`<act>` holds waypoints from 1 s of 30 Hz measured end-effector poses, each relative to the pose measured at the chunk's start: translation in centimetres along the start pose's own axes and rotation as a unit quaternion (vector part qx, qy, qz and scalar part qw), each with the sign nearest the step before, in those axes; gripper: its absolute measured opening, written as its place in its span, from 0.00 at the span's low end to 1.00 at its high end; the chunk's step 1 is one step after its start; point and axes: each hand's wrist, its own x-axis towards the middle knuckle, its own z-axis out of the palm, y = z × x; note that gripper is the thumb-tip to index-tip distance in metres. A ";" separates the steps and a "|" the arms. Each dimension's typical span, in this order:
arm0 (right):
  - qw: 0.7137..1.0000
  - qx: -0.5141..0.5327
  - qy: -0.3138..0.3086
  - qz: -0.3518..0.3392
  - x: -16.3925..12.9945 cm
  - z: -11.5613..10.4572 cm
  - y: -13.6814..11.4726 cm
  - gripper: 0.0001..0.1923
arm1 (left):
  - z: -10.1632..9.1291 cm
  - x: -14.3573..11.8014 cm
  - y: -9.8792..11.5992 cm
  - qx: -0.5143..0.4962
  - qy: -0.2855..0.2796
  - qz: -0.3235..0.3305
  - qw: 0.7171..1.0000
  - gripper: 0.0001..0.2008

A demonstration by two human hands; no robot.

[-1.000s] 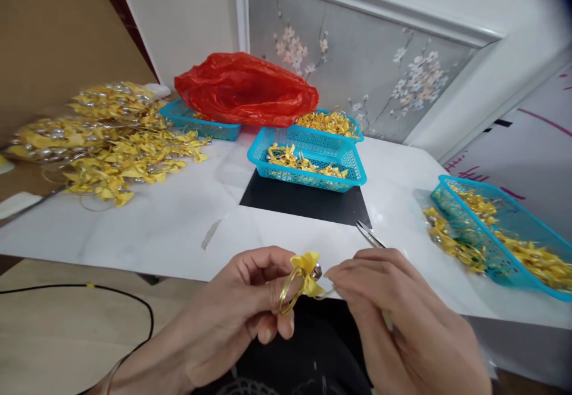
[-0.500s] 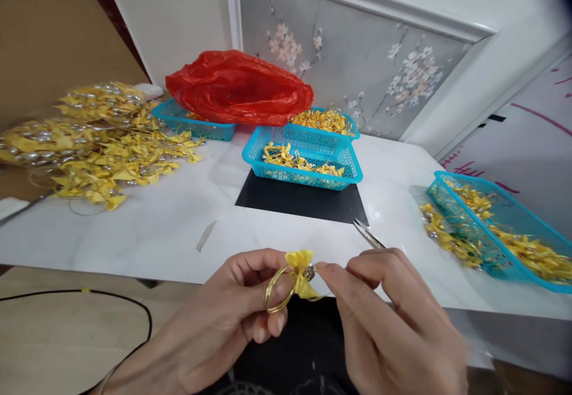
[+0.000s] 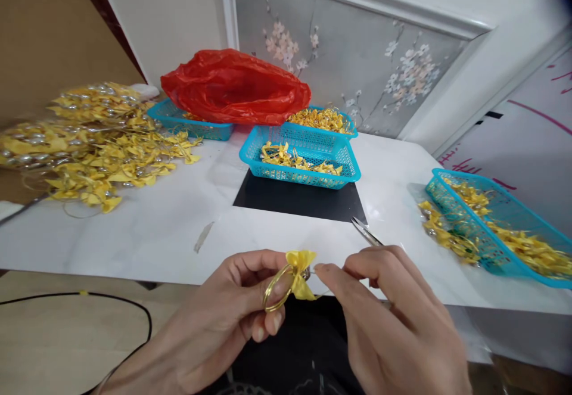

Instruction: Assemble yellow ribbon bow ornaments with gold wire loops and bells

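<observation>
My left hand [image 3: 232, 305] pinches a yellow ribbon bow [image 3: 301, 276] between thumb and fingers. A looped gold cord [image 3: 274, 291] hangs from the bow, around the thumb tip. Just right of the bow, my right hand [image 3: 397, 317] is closed with thumb and forefinger pinching a thin pale thread [image 3: 313, 272] that runs to the bow's middle. A small shiny bead [image 3: 306, 273] sits there, partly hidden by the ribbon. Behind the right hand a pair of scissors [image 3: 367, 233] lies on the white table [image 3: 152, 234], its handles hidden.
A blue basket [image 3: 299, 176] with yellow bows stands on a black sheet [image 3: 295, 199]. Another blue basket [image 3: 504, 246] is at right, loose bows [image 3: 447, 234] beside it. A red plastic bag [image 3: 232, 88] lies over baskets behind. Bow piles [image 3: 107, 165] cover the left.
My right thumb and forefinger have drawn slightly away from the bow, and more thread shows between. The left hand keeps its hold on the bow. The view has shifted slightly.
</observation>
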 end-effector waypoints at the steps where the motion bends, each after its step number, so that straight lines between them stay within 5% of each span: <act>1: 1.000 -0.001 0.006 -0.002 0.0 0.0 0.0 0.11 | 0.0 0.0 0.0 -0.001 0.003 0.001 1.000 0.13; 14: 1.000 -0.010 0.002 -0.004 0.5 0.1 -0.2 0.10 | -0.3 -0.1 -0.4 0.036 0.055 0.010 0.998 0.13; 30: 0.993 0.009 -0.116 -0.020 1.0 -1.1 1.3 0.12 | 0.0 -0.1 0.0 0.010 0.011 0.012 1.000 0.12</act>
